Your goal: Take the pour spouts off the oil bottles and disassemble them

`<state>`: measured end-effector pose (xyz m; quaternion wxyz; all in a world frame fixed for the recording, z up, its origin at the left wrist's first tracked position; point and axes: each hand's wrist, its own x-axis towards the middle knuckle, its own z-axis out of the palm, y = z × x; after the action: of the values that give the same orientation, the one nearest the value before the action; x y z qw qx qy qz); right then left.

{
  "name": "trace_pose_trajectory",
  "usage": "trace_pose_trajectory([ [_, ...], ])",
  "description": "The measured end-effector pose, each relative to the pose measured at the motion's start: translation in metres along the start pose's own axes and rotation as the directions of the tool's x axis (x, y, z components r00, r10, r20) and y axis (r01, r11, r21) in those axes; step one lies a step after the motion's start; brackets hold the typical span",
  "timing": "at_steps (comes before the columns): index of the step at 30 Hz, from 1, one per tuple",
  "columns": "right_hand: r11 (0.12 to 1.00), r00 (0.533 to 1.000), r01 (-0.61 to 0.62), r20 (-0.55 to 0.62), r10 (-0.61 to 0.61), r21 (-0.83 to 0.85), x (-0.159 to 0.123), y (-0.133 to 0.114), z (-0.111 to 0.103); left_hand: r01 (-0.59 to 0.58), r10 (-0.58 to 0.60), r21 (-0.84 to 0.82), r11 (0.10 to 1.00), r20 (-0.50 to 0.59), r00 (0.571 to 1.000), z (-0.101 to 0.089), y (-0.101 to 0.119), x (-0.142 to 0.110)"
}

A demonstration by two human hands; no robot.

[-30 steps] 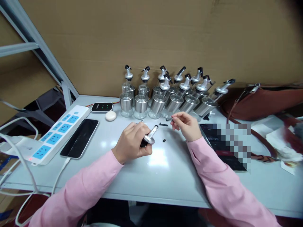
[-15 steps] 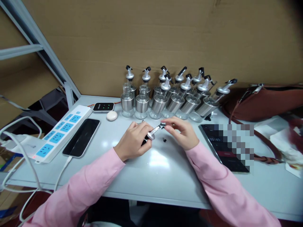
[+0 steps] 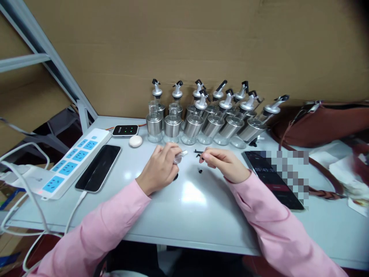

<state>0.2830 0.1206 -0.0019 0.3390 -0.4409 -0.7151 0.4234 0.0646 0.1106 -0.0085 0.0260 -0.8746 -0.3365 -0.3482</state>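
My left hand (image 3: 161,167) is closed around a silver pourer spout (image 3: 179,156), its tip pointing right. A bit of black shows under the fingers. My right hand (image 3: 221,161) pinches a small black plastic flap (image 3: 198,151) between thumb and fingertips, apart from the spout. Just below the hands, a tiny black part (image 3: 200,171) lies on the table. Behind them stand several glass oil bottles (image 3: 193,124) with steel sleeves. Most carry silver pourers with black flaps, while two at the front left show bare glass necks.
At left lie a white power strip (image 3: 96,135), a charging phone (image 3: 99,168), a small black-and-white device (image 3: 125,130) and a round white case (image 3: 135,141). To the right are a phone with a timer (image 3: 263,173) and a brown bag (image 3: 331,125). Cardboard (image 3: 178,42) walls the back.
My right hand has drawn back slightly right and down with the black flap, now away from the spout. My left hand has turned the spout and shifted a little left.
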Motion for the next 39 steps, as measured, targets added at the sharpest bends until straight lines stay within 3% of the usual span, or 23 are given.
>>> trace_pose_trajectory([
  [4, 0.989, 0.979, -0.129, 0.147, 0.138, -0.068, 0.005, 0.013, -0.024, 0.115, -0.118, -0.054, 0.992, -0.046, 0.992, 0.000, 0.000, -0.001],
  [9, 0.953, 0.917, -0.248, 0.276, 0.288, -0.172, 0.003, 0.031, -0.028, 0.141, -0.143, -0.047, 0.989, -0.056, 0.988, 0.003, 0.003, -0.002],
  [18, 0.946, 0.937, -0.196, 0.237, 0.258, -0.258, 0.001, 0.033, -0.025, 0.164, -0.166, -0.055, 0.985, -0.023, 0.986, 0.003, 0.001, -0.002],
  [21, 0.953, 0.927, -0.188, 0.279, 0.252, -0.237, -0.001, 0.031, -0.025, 0.160, -0.161, -0.058, 0.985, -0.020, 0.987, 0.002, 0.002, -0.001],
  [23, 0.956, 0.934, -0.152, 0.280, 0.223, -0.252, -0.001, 0.030, -0.026, 0.146, -0.148, -0.045, 0.988, -0.022, 0.989, 0.002, 0.003, -0.001],
  [27, 0.891, 0.997, 0.015, 0.078, 0.023, -0.453, 0.003, 0.033, -0.032, 0.106, -0.106, -0.003, 0.994, -0.022, 0.994, 0.002, 0.004, -0.001],
  [31, 0.804, 0.989, 0.121, 0.001, -0.148, -0.582, 0.009, 0.044, -0.027, 0.100, -0.101, 0.009, 0.995, 0.004, 0.995, 0.002, 0.004, -0.001],
  [39, 0.767, 0.968, 0.152, -0.062, -0.241, -0.623, 0.015, 0.061, -0.014, 0.106, -0.104, -0.015, 0.994, 0.068, 0.992, 0.003, 0.003, -0.002],
])
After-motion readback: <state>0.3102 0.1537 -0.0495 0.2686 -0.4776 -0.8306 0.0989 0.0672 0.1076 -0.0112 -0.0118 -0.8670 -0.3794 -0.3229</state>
